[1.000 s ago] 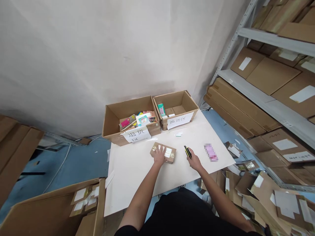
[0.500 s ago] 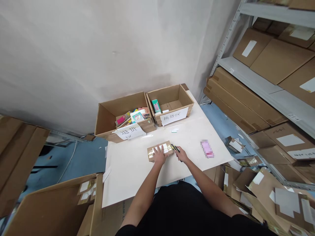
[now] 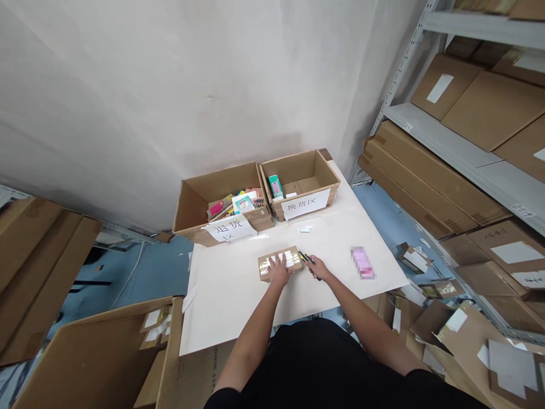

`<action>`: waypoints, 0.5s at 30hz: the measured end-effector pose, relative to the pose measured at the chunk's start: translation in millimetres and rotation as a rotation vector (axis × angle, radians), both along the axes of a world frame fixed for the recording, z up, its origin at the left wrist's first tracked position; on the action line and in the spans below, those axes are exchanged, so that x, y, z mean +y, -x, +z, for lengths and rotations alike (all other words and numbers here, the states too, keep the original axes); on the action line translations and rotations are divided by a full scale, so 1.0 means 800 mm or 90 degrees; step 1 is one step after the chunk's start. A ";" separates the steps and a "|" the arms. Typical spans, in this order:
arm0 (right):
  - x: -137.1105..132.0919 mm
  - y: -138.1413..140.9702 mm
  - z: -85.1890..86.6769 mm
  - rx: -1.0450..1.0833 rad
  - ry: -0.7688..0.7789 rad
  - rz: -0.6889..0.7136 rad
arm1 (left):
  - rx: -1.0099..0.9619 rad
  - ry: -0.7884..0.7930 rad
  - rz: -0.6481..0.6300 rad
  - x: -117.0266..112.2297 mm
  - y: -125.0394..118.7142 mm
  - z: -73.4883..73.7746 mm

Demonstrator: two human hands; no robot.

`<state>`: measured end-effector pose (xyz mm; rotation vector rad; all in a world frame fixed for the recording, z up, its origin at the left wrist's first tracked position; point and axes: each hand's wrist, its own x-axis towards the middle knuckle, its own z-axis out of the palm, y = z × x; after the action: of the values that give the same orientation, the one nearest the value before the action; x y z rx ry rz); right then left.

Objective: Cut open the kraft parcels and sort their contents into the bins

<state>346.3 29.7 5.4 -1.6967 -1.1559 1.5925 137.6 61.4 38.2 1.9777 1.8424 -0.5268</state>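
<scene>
A small taped cardboard parcel (image 3: 272,260) with a white label lies on the white table (image 3: 230,295). My left hand (image 3: 279,270) lies flat on top of it, fingers spread. My right hand (image 3: 318,267) is closed round a black and yellow utility knife (image 3: 304,258), whose tip touches the parcel's right end. A pink item (image 3: 363,262) lies on the table to the right of my hands.
Two open labelled cartons stand at the table's back: the left carton (image 3: 192,199) holds several colourful packets, the right carton (image 3: 323,170) a green packet. Metal shelving (image 3: 460,153) with flat cartons is at right, torn cardboard (image 3: 464,335) on the floor, a big carton (image 3: 93,358) at lower left.
My right hand moved left with the knife from open table to the parcel's right end. My left hand stayed on the parcel.
</scene>
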 end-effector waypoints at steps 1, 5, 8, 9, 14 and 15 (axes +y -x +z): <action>-0.001 -0.001 0.002 0.001 0.005 0.004 | 0.001 0.001 -0.002 0.000 0.000 0.000; -0.013 -0.004 0.008 -0.002 0.017 0.023 | 0.004 -0.006 -0.005 0.001 0.000 -0.002; -0.025 -0.011 0.010 0.005 0.017 0.036 | 0.006 -0.011 -0.009 -0.001 -0.001 -0.002; -0.029 -0.014 0.010 0.007 0.017 0.044 | 0.006 -0.012 -0.010 -0.001 -0.001 -0.001; -0.041 -0.026 0.002 -0.015 0.020 0.062 | 0.002 -0.024 -0.024 0.007 0.005 0.010; -0.043 -0.025 0.000 -0.036 0.018 0.022 | -0.004 -0.027 -0.031 0.012 0.010 0.013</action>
<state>365.9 -4.5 5.2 -1.7592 -1.2014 1.5984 129.6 70.8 48.2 2.0546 1.8199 -0.5001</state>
